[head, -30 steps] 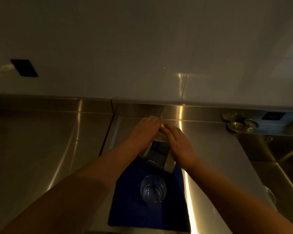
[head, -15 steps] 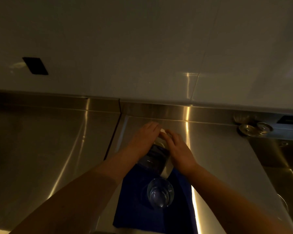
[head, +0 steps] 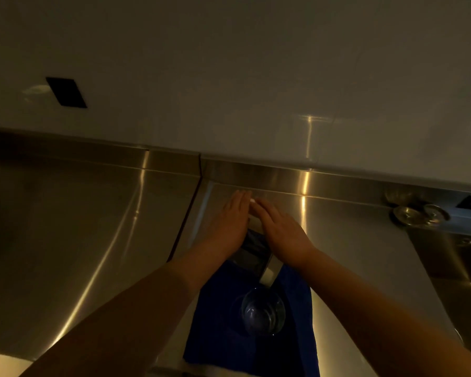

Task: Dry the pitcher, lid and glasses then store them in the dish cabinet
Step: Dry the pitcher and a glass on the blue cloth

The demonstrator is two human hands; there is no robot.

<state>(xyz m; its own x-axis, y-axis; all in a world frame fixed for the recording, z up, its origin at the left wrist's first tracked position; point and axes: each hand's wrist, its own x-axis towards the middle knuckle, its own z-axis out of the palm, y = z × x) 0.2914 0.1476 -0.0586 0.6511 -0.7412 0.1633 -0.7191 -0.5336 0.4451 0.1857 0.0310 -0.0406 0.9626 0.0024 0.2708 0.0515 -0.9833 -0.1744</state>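
Dim light, steel counter (head: 65,240) throughout. Nearest, a blue cloth (head: 220,317) lies flat on the counter, reaching toward the near edge; on it stands a clear glass (head: 263,311), seen from above, whether mouth up or down I cannot tell. Judged thin-walled, light, fragile, likely slick if wet; best taken round the side wall with the cloth between skin and glass, not by the rim. Just beyond the glass, at the far end of the cloth, sits the pitcher (head: 253,254), clear-bodied with a pale band (head: 269,270) on its near side, mostly covered by the hands. The left hand (head: 229,227) lies against its left side and the right hand (head: 280,232) against its right side and top, fingers straight and close together, fingertips nearly meeting at the far side; they press on it rather than curl round it. Judged bulkier and heavier than the glass, stiff, smooth; two hands at the sides suit it, one moving under the base on lifting. No lid can be told apart. The steel looks hard and slippery, unkind to dropped glass; the cloth gives the only cushion. Far right, a sink basin (head: 446,268) with round metal fittings (head: 419,213) at its far edge. Beyond, a steel upstand, then a pale wall (head: 256,77) with a dark rectangle (head: 65,92) at far left. No cabinet in view.
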